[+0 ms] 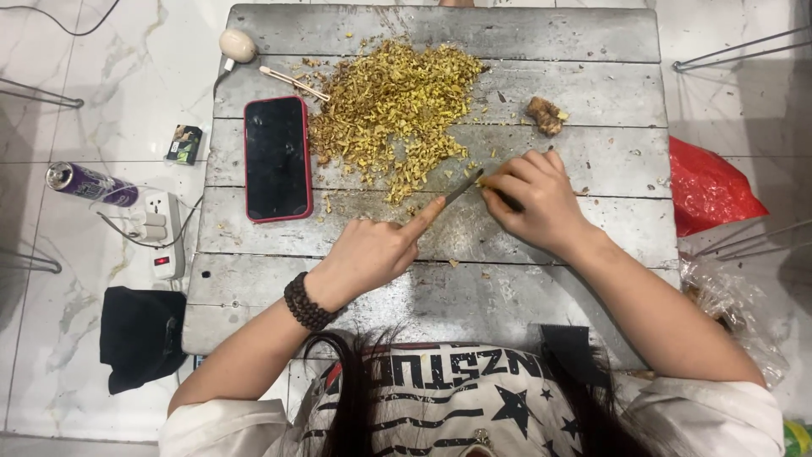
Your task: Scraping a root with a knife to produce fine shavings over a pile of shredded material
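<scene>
A person sat at the near edge of a grey wooden surface (pixel 541 34) and looked down at two bare hands. The left hand (pixel 368 254) wore a dark bead band (pixel 306 302) on the wrist. Its fingers were curled around a knife (pixel 463 187), with the first finger stretched out along the top of the blade. The blade pointed to the far right, and its tip met the right hand (pixel 537 203). The right hand's fingers were bent and pinched shut on a small dark piece (pixel 506 199), pressing it down on the surface. The piece was mostly hidden under the fingers, so I could not tell what it was.

Just past the hands lay a big pile (pixel 391 106) of small yellow chopped bits. Its near edge came right up to the knife tip. A few loose bits lay around it. A red phone (pixel 277 158) with a dark screen lay flat to the left of the pile, close to it. A brown lump (pixel 545 115) sat to the right of the pile, a little apart from it. At the far left of the surface were a thin stick (pixel 292 82) and a pale round plug (pixel 237 46).

On the white floor to the left were a black cloth (pixel 139 334), a white power strip (pixel 162 233), a purple can (pixel 91 184) lying on its side, and a small box (pixel 183 144). On the floor to the right was a red bag (pixel 710 190), with a clear bag (pixel 736 309) nearer.
</scene>
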